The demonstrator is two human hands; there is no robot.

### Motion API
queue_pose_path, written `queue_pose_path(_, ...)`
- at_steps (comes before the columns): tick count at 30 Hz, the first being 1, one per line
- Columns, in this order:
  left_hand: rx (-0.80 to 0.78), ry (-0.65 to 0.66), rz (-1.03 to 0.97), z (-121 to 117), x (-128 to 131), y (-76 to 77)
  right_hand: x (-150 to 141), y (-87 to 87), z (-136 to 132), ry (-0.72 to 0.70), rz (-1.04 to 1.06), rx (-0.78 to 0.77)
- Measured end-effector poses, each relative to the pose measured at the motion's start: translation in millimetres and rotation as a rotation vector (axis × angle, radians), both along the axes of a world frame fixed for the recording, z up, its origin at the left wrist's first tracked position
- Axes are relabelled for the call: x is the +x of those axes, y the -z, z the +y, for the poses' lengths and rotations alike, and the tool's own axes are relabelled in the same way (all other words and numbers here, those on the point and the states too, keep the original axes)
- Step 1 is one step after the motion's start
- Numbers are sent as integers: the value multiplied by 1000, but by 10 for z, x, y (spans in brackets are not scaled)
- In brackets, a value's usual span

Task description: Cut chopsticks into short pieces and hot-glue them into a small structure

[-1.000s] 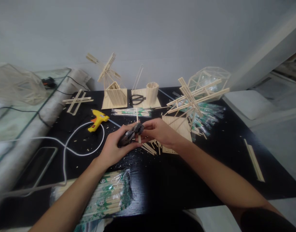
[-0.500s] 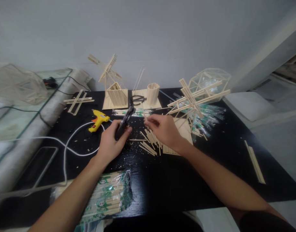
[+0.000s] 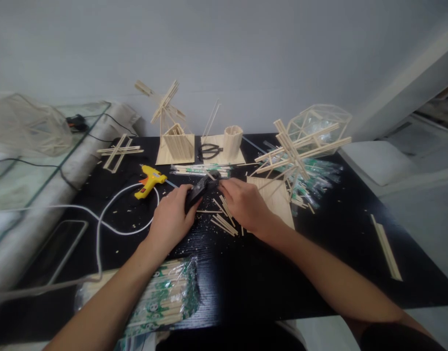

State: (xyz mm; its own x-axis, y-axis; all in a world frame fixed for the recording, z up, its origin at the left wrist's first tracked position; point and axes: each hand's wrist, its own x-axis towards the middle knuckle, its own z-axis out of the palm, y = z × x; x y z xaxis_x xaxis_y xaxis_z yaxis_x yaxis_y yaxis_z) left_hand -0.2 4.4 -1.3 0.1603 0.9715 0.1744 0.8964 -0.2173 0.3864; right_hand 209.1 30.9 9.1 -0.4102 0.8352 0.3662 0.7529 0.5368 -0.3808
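My left hand (image 3: 173,210) is wrapped round a black pliers-like cutter (image 3: 200,189), its head tilted up and to the right. Close to that head, my right hand (image 3: 244,201) is closed in a pinch on a thin wooden stick (image 3: 210,174); most of the stick is hidden by the fingers and the tool. Below both hands lie several short cut sticks (image 3: 224,220) among small wood crumbs. Beside my right hand is a flat wooden board (image 3: 273,192) under a stick-built windmill (image 3: 292,151).
A yellow glue gun (image 3: 149,181) with a white cable (image 3: 106,207) lies left. Behind stand another stick windmill (image 3: 178,142) and a round stick cup (image 3: 232,142), near black scissors (image 3: 210,151). Packaged chopsticks (image 3: 168,297) lie in front; loose sticks (image 3: 386,247) lie right.
My left hand has swung the cutter lower and rightward, up to my right hand. The stick, upright before, is now mostly hidden at the cutter's head.
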Motion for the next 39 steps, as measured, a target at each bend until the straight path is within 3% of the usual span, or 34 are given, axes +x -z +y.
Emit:
queue_pose_path(8,-62,-38,220,-69,69,-79,-1,51,14,18,-22,91)
queue_pose_path(18,-200,-134,351,-90,134,-166,-19,17,2,33,-7,-16)
queue_pose_path(33,-193,-116,398,-58,113,-107,-32,-28,20,32,-35,-134)
queue_pose_path(36,-183,-125,363,-40,87,-68,26,-116,60,12,0,-199)
queue_pose_path(39,-161,-132,311,-21,50,-24,146,-245,135,-40,116,-369)
